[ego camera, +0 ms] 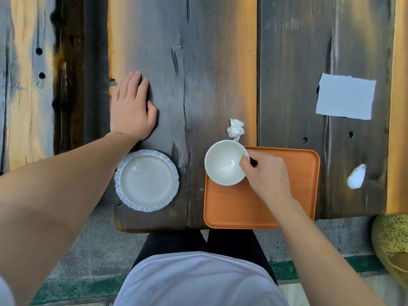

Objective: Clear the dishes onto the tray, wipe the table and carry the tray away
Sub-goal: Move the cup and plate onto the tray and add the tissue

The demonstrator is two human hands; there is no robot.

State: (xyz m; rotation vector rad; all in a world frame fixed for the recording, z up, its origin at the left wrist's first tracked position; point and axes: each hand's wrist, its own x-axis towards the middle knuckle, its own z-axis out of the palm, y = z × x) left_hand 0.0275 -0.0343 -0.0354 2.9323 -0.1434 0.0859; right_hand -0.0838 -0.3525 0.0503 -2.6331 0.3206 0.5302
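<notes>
My right hand (266,174) pinches the right rim of a white bowl (223,164), which sits over the far left corner of the orange tray (242,206), partly overhanging its edge. Flat on the dark wooden table (209,74) lies my left hand (130,107), palm down and fingers apart, holding nothing. Just below that hand, near the table's front edge, rests an empty plate (146,181) with a blue scalloped rim. A crumpled white tissue (235,128) lies on the table just beyond the bowl.
A flat white paper napkin (346,96) lies at the far right of the table. A white splotch (356,176) marks the wood right of the tray. A yellow-green speckled round object (391,241) stands below the table's right corner. My legs are under the front edge.
</notes>
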